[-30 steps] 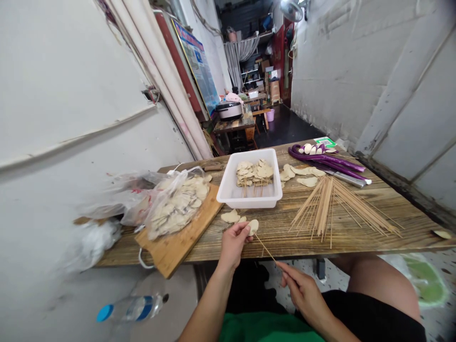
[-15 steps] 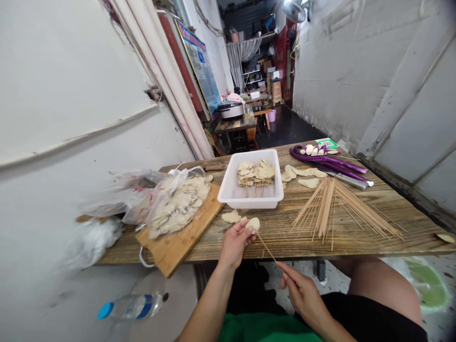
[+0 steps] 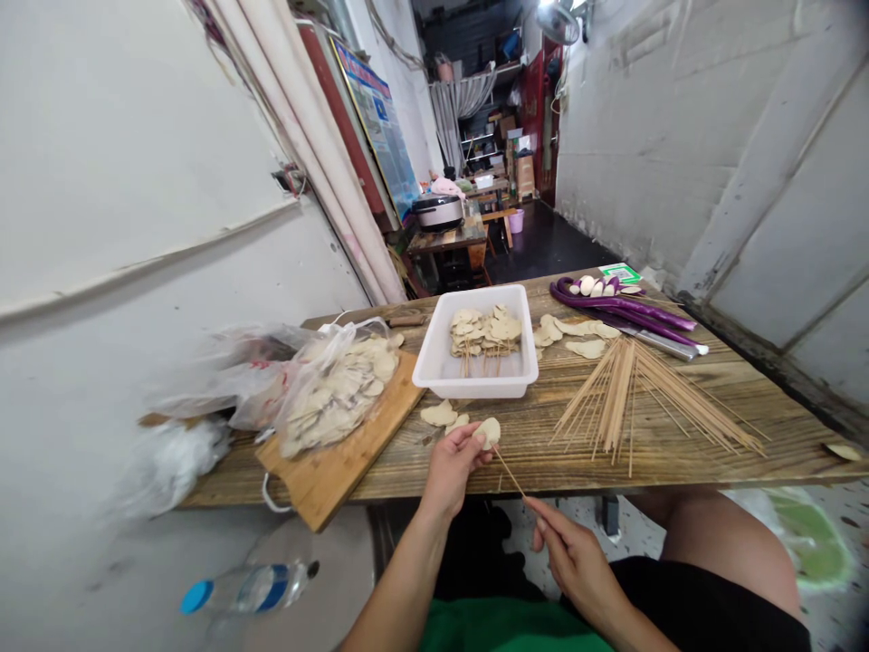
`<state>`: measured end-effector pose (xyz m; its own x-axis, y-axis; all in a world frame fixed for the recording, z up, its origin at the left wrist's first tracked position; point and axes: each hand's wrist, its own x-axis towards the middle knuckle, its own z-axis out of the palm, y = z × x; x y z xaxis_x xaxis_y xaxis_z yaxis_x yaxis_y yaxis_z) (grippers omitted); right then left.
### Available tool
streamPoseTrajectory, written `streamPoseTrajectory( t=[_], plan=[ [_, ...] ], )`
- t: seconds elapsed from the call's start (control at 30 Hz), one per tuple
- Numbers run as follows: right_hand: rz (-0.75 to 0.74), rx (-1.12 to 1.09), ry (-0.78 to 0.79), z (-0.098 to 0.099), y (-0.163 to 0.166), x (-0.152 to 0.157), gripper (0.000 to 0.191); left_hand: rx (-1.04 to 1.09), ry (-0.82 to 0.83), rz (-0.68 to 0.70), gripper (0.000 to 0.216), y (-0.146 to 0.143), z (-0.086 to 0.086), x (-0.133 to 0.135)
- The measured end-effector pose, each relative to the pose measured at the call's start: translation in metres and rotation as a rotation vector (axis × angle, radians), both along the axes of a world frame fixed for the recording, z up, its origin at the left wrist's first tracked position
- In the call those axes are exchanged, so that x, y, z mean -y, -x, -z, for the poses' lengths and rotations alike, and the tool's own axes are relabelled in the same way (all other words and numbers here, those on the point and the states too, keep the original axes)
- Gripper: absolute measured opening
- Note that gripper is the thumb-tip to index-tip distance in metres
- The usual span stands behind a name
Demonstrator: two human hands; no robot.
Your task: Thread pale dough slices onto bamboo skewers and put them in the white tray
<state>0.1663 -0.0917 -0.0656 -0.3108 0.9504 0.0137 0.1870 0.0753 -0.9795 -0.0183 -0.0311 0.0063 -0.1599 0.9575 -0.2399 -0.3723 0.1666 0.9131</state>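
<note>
Between the fingers of my left hand (image 3: 456, 464) is a pale, thin slice (image 3: 488, 433), pinched near the table's front edge. My right hand (image 3: 570, 548) grips the lower end of a thin wooden skewer (image 3: 510, 473), whose upper end meets the slice. How deep the tip sits in it I cannot tell. Just beyond my left hand a few loose slices (image 3: 438, 414) lie on the wood. Behind them stands a white plastic tub (image 3: 475, 388) holding skewered slices (image 3: 485, 330). To the right, many bare skewers (image 3: 617, 398) are fanned out.
At left, a plastic bag of slices (image 3: 339, 398) rests on a wooden board (image 3: 324, 493). More slices (image 3: 585, 348), a knife (image 3: 662, 342) and purple eggplants (image 3: 631, 313) lie at the back right of the table (image 3: 733, 398). A water bottle (image 3: 251, 587) is below, left.
My left hand and the slice have shifted slightly right, towards the skewer, and another loose slice shows behind the hand. My right hand stays nearly in place.
</note>
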Motion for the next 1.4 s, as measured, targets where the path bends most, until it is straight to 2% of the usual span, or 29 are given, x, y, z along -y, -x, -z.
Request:
streamPoseTrajectory(
  t=[0.4,0.7,0.8,0.93,1.1,1.4],
  plan=[
    [-0.041,0.117,-0.092,-0.011,-0.003,-0.002,0.045,-0.171,-0.068,-0.083,0.033,-0.001,0.003,0.0],
    [-0.027,0.102,-0.066,-0.011,-0.001,-0.005,0.047,-0.199,-0.068,-0.045,0.029,-0.008,0.001,0.001],
    [-0.009,0.065,-0.038,-0.012,0.0,-0.006,0.046,-0.145,-0.061,-0.039,0.031,-0.007,0.0,0.0],
    [-0.005,0.012,-0.026,-0.014,0.002,-0.007,0.045,0.041,-0.043,-0.078,0.04,-0.001,-0.002,-0.002],
    [0.005,-0.032,0.036,-0.013,0.011,-0.003,0.048,0.228,-0.013,-0.022,0.033,-0.003,-0.005,-0.001],
    [-0.014,-0.052,0.11,-0.013,0.016,0.002,0.05,0.243,0.034,-0.093,0.029,-0.013,0.001,-0.001]
  ],
)
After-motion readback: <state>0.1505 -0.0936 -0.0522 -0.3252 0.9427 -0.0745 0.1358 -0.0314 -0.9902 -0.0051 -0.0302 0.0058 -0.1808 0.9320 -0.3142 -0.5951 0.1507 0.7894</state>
